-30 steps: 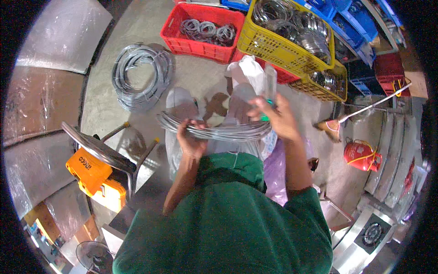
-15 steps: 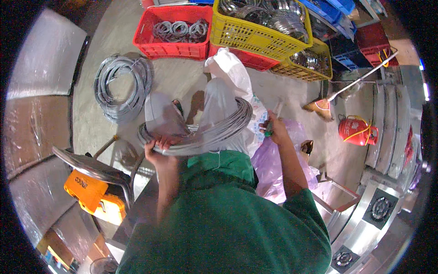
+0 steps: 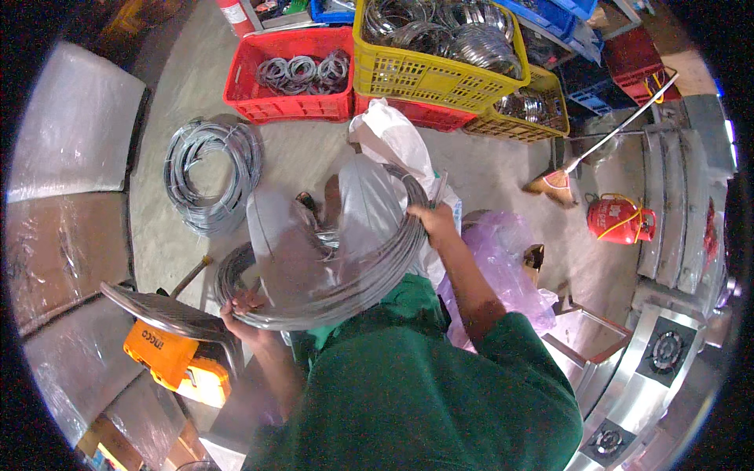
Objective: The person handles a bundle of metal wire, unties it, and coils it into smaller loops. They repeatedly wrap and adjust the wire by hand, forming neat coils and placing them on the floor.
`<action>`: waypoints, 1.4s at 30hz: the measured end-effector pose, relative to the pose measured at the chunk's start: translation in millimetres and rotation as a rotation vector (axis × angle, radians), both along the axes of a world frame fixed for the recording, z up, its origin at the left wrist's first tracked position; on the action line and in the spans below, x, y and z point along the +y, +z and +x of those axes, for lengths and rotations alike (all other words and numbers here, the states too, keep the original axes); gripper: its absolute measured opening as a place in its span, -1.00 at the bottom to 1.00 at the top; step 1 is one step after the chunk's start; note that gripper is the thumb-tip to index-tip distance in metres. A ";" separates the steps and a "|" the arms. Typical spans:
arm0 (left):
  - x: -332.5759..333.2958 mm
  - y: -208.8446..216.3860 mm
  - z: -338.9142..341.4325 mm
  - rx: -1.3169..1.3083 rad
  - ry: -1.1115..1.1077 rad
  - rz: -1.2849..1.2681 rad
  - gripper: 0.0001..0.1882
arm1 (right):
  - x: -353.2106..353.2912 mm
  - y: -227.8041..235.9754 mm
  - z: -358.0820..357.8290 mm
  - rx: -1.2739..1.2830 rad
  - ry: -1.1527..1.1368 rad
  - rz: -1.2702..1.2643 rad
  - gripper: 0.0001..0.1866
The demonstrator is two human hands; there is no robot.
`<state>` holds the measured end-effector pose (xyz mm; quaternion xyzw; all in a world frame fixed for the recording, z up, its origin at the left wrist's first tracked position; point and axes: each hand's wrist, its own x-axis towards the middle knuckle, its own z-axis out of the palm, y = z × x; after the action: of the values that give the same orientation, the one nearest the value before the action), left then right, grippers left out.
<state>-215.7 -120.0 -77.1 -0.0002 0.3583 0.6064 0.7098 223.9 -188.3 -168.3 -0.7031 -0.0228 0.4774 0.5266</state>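
Note:
A large coil of grey metal wire (image 3: 353, 289) lies across my lap, passing over my knees. My left hand (image 3: 250, 312) is closed around its near left side. My right hand (image 3: 437, 223) is closed at the coil's right side, its fingers against the strands. Out of the right hand a thin, pale, rod-like tool (image 3: 441, 187) points away from me; its handle is hidden in the palm. Beyond my knees lies a white sack (image 3: 390, 129). Another tied wire coil (image 3: 179, 177) lies flat on the floor to the left.
Red (image 3: 287, 107) and yellow crates (image 3: 436, 84) with smaller coils stand ahead. To the right are purple plastic sheeting (image 3: 503, 263), a broom (image 3: 556, 187), a red gas cylinder (image 3: 620, 220) and gas burners (image 3: 666, 347). A metal-framed chair (image 3: 161, 302) and an orange case (image 3: 177, 357) stand left.
My right hand has come left from beside the coil and now grips its right side. The coil and my left hand have shifted toward me, the left hand also slightly left.

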 end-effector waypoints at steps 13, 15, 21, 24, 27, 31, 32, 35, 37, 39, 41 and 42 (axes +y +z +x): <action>-26.6 -12.5 -39.2 0.838 -0.579 -0.175 -0.65 | -62.7 127.1 -102.9 -0.426 -0.040 -0.167 -0.54; -6.8 3.6 -13.9 0.910 -0.404 -0.141 -0.58 | -65.0 124.0 -108.4 -0.464 -0.023 -0.156 -0.55; 7.0 0.9 170.0 0.610 -1.056 0.206 -0.57 | -69.0 112.9 -115.7 -0.449 0.010 -0.052 -0.53; -4.2 -22.2 266.1 1.171 -1.411 0.795 -0.35 | -68.8 112.6 -118.5 -0.522 0.073 -0.129 -0.46; 9.7 -45.7 287.8 1.099 -1.833 0.574 -0.27 | -69.6 118.0 -121.5 -0.473 0.067 -0.204 -0.42; 6.7 -59.4 277.3 0.736 -1.691 0.645 -0.44 | -76.0 130.4 -113.7 -0.604 0.158 -0.105 -0.45; 4.4 -56.7 273.9 0.630 -1.691 0.521 -0.48 | -79.4 134.2 -106.4 -0.484 0.244 -0.130 -0.49; -6.5 -33.7 273.1 0.706 -1.689 0.743 -0.55 | -96.2 147.7 -65.0 -0.283 0.475 -0.148 -0.57; -11.3 -10.1 277.1 0.583 -1.753 0.549 -0.56 | -103.5 157.2 -29.7 -0.372 0.577 -0.215 -0.57; -16.6 17.9 266.8 0.503 -1.872 0.352 -0.58 | -111.9 170.3 17.6 -0.407 0.704 -0.099 -0.60; -21.2 37.9 256.8 0.448 -1.943 0.288 -0.53 | -106.9 174.8 55.1 -0.686 1.023 -0.171 -0.66; -20.9 46.3 245.3 0.442 -1.950 0.305 -0.48 | -101.5 175.7 70.1 -0.854 1.124 0.014 -0.67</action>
<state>29.6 -140.9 -30.8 0.4956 0.2445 -0.2123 0.8059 294.0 -289.8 7.4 -0.7073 -0.5901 0.3592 0.1500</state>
